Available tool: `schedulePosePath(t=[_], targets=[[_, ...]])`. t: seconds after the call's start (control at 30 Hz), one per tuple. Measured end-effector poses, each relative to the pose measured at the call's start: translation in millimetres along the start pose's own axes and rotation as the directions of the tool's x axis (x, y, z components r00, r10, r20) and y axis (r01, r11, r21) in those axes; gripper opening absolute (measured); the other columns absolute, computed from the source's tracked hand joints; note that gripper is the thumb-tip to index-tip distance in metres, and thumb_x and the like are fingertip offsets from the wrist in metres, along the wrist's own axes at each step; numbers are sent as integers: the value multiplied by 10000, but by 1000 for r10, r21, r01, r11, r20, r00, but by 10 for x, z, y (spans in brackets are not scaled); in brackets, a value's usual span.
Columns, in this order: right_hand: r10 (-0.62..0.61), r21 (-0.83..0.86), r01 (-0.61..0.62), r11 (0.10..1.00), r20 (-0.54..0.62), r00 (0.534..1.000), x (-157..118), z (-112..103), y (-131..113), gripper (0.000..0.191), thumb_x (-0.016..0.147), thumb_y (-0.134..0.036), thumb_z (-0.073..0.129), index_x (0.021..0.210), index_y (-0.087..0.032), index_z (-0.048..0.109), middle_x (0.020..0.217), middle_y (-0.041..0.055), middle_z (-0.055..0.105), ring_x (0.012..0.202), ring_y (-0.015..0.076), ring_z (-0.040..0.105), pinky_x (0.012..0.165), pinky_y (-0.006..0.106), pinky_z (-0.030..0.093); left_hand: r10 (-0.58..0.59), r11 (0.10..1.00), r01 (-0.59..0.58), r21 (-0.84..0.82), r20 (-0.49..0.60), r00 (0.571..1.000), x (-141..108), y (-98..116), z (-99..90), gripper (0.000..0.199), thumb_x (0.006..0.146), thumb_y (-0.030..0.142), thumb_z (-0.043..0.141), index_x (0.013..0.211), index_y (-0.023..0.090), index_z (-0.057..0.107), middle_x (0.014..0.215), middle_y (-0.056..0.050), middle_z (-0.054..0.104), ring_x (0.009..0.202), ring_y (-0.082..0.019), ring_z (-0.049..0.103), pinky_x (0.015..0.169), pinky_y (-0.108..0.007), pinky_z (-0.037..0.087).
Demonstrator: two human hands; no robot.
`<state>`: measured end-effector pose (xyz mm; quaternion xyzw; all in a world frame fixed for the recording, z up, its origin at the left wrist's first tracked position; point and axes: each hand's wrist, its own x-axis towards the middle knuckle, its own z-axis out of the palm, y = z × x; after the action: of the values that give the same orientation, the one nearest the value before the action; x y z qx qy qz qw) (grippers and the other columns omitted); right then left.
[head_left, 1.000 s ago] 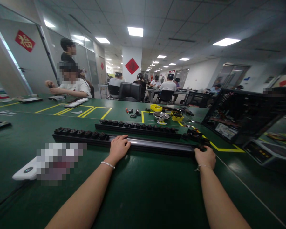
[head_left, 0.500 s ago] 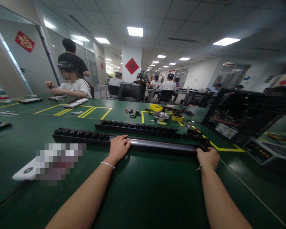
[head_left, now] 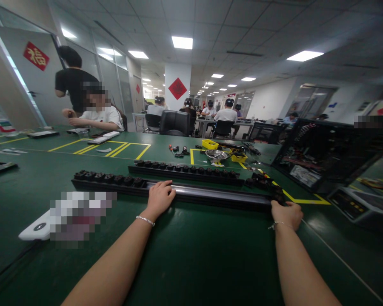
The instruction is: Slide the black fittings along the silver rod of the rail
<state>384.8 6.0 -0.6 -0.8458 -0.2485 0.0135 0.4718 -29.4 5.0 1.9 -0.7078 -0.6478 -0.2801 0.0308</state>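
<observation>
A long black rail point(head_left: 217, 196) lies across the green table, with several black round parts point(head_left: 108, 179) lined up along its left portion. My left hand point(head_left: 160, 197) rests on the middle of this rail, fingers wrapped over its edge. At the rail's right end, my right hand point(head_left: 287, 212) is closed around a black part point(head_left: 277, 195); its fingertips are partly hidden. Behind lies a second black rail point(head_left: 185, 173) filled with similar round parts. Loose black parts point(head_left: 258, 180) sit just beyond the right end.
A white phone-like device point(head_left: 35, 227) with a cable lies at the left. A metal bowl point(head_left: 216, 155) and yellow bins point(head_left: 210, 144) stand behind the rails. An open black computer case point(head_left: 319, 157) and a boxy unit point(head_left: 360, 206) occupy the right. People sit beyond.
My right hand has moved slightly to the right, with the black part at its fingers. My left hand stays on the rail. A standing person in the background has moved left.
</observation>
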Motion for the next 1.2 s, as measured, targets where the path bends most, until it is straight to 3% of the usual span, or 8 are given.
schedulePosePath(t=[0.53, 0.73, 1.03, 1.2], targets=[[-2, -10, 2, 1000, 1, 1000, 25, -1, 22, 513, 583, -410, 620, 1039, -178, 587, 1016, 136, 519, 995, 309, 517, 889, 449, 415, 2, 1000, -2, 6, 12, 1000, 4, 4, -7, 308, 830, 357, 420, 695, 259, 680, 1242, 28, 591, 1147, -231, 480, 938, -426, 374], [80, -70, -77, 995, 43, 996, 62, -46, -5, 556, 610, -416, 593, 1131, -221, 586, 1123, 139, 499, 986, 292, 544, 901, 418, 417, 15, 1000, -14, 14, -8, 1000, 6, -21, 23, 310, 831, 364, 417, 685, 262, 670, 1232, 40, 595, 1140, -234, 487, 929, -427, 379], [85, -20, -84, 996, 16, 996, 164, -17, 72, 523, 574, -440, 619, 1056, -236, 612, 1061, 109, 506, 980, 295, 536, 888, 409, 404, 10, 1000, -10, 12, -3, 1000, 3, -13, 14, 314, 831, 364, 413, 683, 261, 670, 1228, 39, 598, 1136, -235, 487, 923, -428, 381], [90, -91, -88, 992, 19, 996, 212, -39, 76, 506, 596, -462, 604, 1044, -227, 621, 1047, 143, 529, 958, 294, 555, 820, 381, 420, 4, 1000, -4, 3, 1, 1000, 1, 4, -1, 310, 827, 365, 421, 684, 253, 672, 1224, 30, 600, 1134, -234, 487, 928, -426, 377]])
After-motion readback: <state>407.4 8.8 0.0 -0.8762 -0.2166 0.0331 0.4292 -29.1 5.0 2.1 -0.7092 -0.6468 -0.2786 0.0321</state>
